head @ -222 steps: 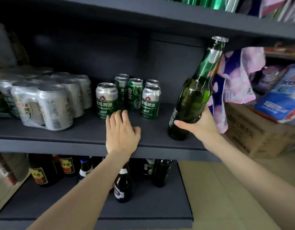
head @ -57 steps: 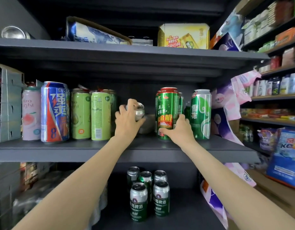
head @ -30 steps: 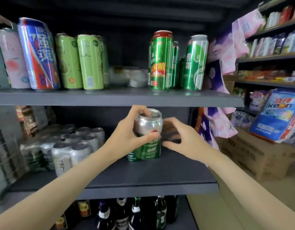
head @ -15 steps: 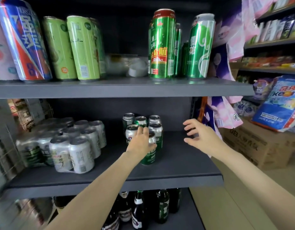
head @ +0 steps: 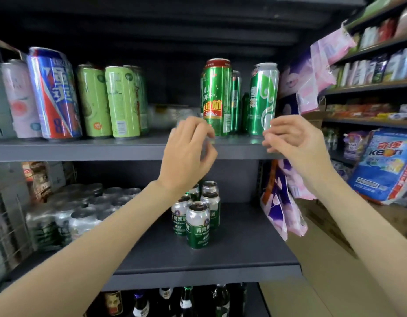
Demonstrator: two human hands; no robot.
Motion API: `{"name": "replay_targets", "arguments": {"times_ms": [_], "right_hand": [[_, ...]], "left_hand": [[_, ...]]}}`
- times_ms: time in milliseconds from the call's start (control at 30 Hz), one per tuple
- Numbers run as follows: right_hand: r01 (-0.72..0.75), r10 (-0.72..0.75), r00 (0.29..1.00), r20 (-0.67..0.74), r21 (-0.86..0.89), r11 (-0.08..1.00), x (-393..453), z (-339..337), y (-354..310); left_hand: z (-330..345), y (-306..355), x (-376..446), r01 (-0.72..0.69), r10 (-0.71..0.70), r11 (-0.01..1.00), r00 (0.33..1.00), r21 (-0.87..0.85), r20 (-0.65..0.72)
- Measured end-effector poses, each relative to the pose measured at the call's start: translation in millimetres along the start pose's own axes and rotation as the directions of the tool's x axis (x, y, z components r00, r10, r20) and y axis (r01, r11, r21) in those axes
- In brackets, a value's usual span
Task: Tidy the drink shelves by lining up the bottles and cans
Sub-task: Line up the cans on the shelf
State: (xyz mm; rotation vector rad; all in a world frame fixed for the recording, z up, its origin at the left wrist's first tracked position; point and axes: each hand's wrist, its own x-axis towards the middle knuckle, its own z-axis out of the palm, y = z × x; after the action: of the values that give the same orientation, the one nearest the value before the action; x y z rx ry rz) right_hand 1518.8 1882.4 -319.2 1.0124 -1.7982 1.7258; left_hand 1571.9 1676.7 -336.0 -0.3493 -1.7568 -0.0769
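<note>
Both my hands are raised in front of the upper shelf (head: 83, 149), holding nothing. My left hand (head: 188, 154) hangs with fingers loosely curled just left of a tall green can with a red band (head: 216, 97). My right hand (head: 291, 138) is at the shelf edge below a tall green and silver can (head: 264, 99). On the middle shelf (head: 220, 255) stands a cluster of short green and silver beer cans (head: 198, 223), the front one nearest the edge.
Tall light-green cans (head: 122, 101), a blue and red can (head: 53, 94) and a pink can (head: 19, 99) stand upper left. A wrapped pack of silver cans (head: 79, 213) fills the middle shelf's left. Dark bottles (head: 186, 300) stand below. Pink and purple bags (head: 284, 202) hang right.
My left hand has let go of the short green can, which now stands at the front of the cluster. Both hands have risen from the middle shelf to the upper shelf edge.
</note>
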Motion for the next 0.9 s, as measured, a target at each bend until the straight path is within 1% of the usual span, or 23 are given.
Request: {"name": "replay_targets", "arguments": {"times_ms": [33, 67, 100, 133, 167, 200, 233, 267, 300, 333, 367, 467, 533, 567, 633, 700, 767, 833, 900], "right_hand": [[-0.014, 0.014, 1.0, -0.005, -0.035, 0.999, 12, -1, 0], [-0.034, 0.033, 0.999, -0.012, -0.102, 0.994, 26, -2, 3], [-0.058, 0.055, 0.998, -0.019, -0.189, 0.98, 40, -2, 5], [-0.091, 0.084, 0.996, -0.036, -0.299, 0.95, 53, -1, 10], [-0.131, 0.12, 0.991, -0.052, -0.397, 0.908, 66, -1, 14], [-0.185, 0.176, 0.982, -0.064, -0.464, 0.866, 78, 0, 21], [-0.256, 0.254, 0.965, -0.071, -0.485, 0.836, 89, 1, 29], [-0.341, 0.348, 0.935, -0.075, -0.464, 0.818, 97, 3, 37], [-0.425, 0.438, 0.897, -0.067, -0.407, 0.809, 104, 5, 45], [-0.484, 0.497, 0.866, -0.057, -0.347, 0.803, 110, 7, 52], [-0.504, 0.514, 0.856, -0.059, -0.318, 0.803, 115, 9, 58], [-0.472, 0.471, 0.876, -0.101, -0.374, 0.798, 124, 15, 60], [-0.45, 0.452, 0.887, -0.095, -0.399, 0.799, 126, 17, 58], [-0.435, 0.447, 0.892, -0.068, -0.398, 0.808, 126, 20, 57], [-0.414, 0.447, 0.895, -0.015, -0.406, 0.815, 125, 26, 54], [-0.407, 0.458, 0.888, 0.032, -0.408, 0.817, 125, 34, 53], [-0.394, 0.453, 0.889, 0.068, -0.393, 0.831, 124, 42, 52], [-0.38, 0.444, 0.89, 0.099, -0.376, 0.845, 125, 49, 52], [-0.365, 0.433, 0.893, 0.125, -0.362, 0.857, 127, 59, 53]], "left_hand": [[1, 1, 12, 0.096, -0.096, 0.995, 0.995, -0.02, 0.002], [3, 0, 24, 0.214, -0.212, 0.975, 0.977, -0.052, 0.034], [6, -1, 35, 0.343, -0.334, 0.935, 0.937, -0.088, 0.099], [12, -5, 45, 0.471, -0.446, 0.875, 0.874, -0.115, 0.193], [17, -9, 55, 0.589, -0.535, 0.798, 0.789, -0.125, 0.302], [23, -13, 63, 0.683, -0.593, 0.72, 0.696, -0.119, 0.404], [28, -16, 68, 0.745, -0.622, 0.659, 0.618, -0.105, 0.481], [33, -18, 72, 0.783, -0.63, 0.615, 0.558, -0.092, 0.54], [39, -20, 74, 0.807, -0.626, 0.585, 0.514, -0.084, 0.587], [45, -23, 75, 0.824, -0.623, 0.562, 0.481, -0.075, 0.617], [53, -26, 77, 0.838, -0.625, 0.542, 0.452, -0.063, 0.637], [68, -43, 81, 0.884, -0.629, 0.455, 0.404, -0.107, 0.665], [70, -48, 82, 0.898, -0.625, 0.405, 0.41, -0.173, 0.664], [70, -50, 81, 0.901, -0.627, 0.389, 0.411, -0.191, 0.662], [71, -52, 79, 0.907, -0.647, 0.357, 0.413, -0.224, 0.641], [70, -53, 78, 0.921, -0.706, 0.312, 0.389, -0.232, 0.592], [70, -58, 78, 0.947, -0.782, 0.255, 0.322, -0.197, 0.534], [67, -59, 79, 0.967, -0.839, 0.225, 0.256, -0.122, 0.48], [64, -58, 80, 0.976, -0.867, 0.205, 0.218, -0.079, 0.449]]}}
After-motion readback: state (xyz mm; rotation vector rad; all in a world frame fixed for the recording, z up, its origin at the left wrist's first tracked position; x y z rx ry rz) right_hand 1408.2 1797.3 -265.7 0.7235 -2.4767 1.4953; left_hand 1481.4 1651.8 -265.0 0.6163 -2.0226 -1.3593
